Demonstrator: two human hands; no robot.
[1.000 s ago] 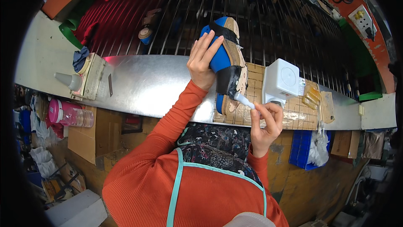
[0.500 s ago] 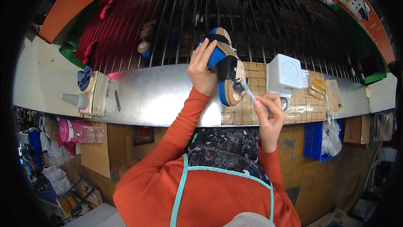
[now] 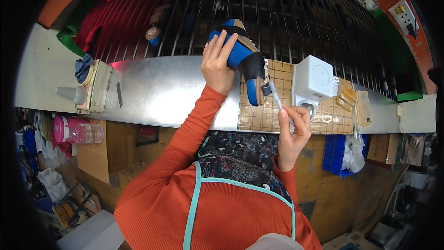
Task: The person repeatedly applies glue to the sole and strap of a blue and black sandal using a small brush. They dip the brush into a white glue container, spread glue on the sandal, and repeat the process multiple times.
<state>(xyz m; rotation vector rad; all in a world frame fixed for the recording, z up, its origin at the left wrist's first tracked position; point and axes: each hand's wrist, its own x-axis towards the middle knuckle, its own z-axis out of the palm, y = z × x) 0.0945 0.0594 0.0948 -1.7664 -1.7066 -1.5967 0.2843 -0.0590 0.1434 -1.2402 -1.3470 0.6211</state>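
Shoe (image 3: 241, 55) inside curled grip of left hand (image 3: 217, 68), just beside white tool (image 3: 276, 97) pinched by right hand (image 3: 296, 135).

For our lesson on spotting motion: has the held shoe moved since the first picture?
Yes: the shoe has shifted left at its far end, judged against the white container.

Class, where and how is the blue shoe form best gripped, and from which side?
Probably hold the blue shoe form by its broad, smooth side, coming from the left as the left hand does. The strap edges and the white tool in the right hand are along its right, so that side seems best left free.
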